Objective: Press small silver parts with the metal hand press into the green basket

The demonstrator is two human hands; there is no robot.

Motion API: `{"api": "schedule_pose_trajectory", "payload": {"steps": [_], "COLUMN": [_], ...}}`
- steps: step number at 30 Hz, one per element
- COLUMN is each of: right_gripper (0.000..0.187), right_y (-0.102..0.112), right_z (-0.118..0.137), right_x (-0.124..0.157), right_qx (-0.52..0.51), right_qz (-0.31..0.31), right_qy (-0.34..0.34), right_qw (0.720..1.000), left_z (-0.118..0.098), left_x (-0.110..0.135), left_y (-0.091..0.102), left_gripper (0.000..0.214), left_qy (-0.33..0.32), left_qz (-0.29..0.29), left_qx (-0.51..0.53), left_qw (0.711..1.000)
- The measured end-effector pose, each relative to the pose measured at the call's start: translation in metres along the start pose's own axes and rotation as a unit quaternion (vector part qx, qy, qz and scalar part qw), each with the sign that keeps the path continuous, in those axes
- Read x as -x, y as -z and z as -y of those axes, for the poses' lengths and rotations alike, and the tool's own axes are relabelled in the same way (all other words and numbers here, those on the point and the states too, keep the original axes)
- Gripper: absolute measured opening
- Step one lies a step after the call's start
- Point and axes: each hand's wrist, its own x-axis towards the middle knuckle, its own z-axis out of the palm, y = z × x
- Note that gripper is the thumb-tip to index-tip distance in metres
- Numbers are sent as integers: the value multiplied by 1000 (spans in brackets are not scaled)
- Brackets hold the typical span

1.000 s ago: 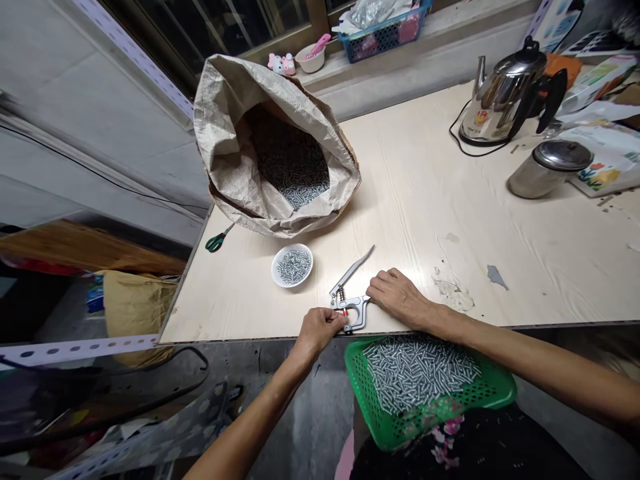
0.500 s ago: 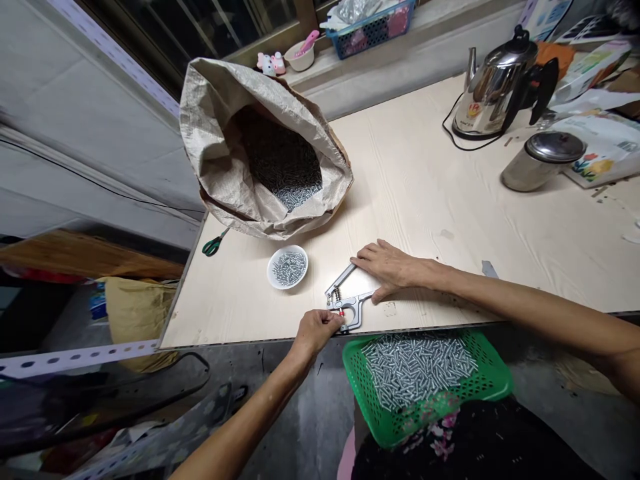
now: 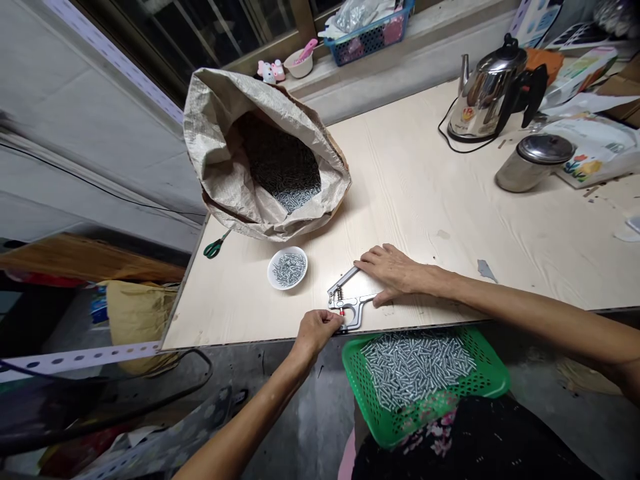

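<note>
Silver snap fastener pliers (image 3: 356, 308) lie at the table's front edge, their handles spread apart. My right hand (image 3: 390, 272) holds the handle ends, fingers over the upper one and thumb by the lower one. At the jaws, beside a small red part, my left hand (image 3: 320, 328) is closed in a pinch. Whatever sits between those fingertips is too small and covered to make out. A white bowl (image 3: 271, 275) of small metal pieces stands beyond my left hand. Below the table edge, a green basket (image 3: 493, 383) on my lap holds many small silver screw-like pieces.
A large woven sack (image 3: 215, 147) with metal pieces inside stands open at the back left. Green-handled scissors (image 3: 213, 249) lie by the left edge. A steel kettle (image 3: 485, 100) and a lidded metal canister (image 3: 530, 163) occupy the far right. A grey scrap (image 3: 485, 270) lies near my right forearm.
The camera view has shifted slightly. Both hands keep nearly the same places on the pliers, whose handles remain spread.
</note>
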Motion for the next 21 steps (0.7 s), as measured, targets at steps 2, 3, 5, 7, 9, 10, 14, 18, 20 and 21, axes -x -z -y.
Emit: {"api": "schedule_pose_trajectory", "payload": {"steps": [2, 3, 5, 7, 9, 10, 14, 18, 20, 21], "right_gripper": [80, 80, 76, 75, 81, 86, 89, 72, 65, 63], "right_y": [0, -1, -2, -4, -6, -8, -9, -4, -2, -1], "right_z": [-1, -2, -3, -4, -5, -5, -6, -1, 2, 3], "right_x": [3, 4, 5, 6, 5, 5, 5, 6, 7, 7], "right_qx": [-7, -12, -25, -37, -46, -48, -47, -37, -31, -29], "right_qz": [-7, -10, -14, -13, -10, -9, -7, 3, 4, 3], "right_qy": [7, 7, -2, -5, 2, 6, -2, -18, -25, -29], "right_qw": [1000, 1000, 1000, 999, 999, 999, 999, 999, 999, 999], "left_z": [0, 1, 1, 1, 1, 1, 1, 3, 3, 3], "left_x": [-1, -2, -2, -2, -2, -1, 0, -2, -3, -3], "left_y": [-1, -1, -1, -1, 0, 0, -1, -1, 0, 1], "left_gripper": [32, 31, 32, 33, 34, 34, 37, 38, 38, 37], "left_qy": [0, -2, -8, -13, -14, -13, -13, -10, -10, -10], "left_qz": [-9, -12, -8, -3, -2, -4, -11, -3, 1, 3], "left_qx": [-8, -10, -15, -20, -25, -28, -38, -44, -48, -52], "left_qw": [1000, 1000, 1000, 1000, 1000, 1000, 999, 999, 999, 999]}}
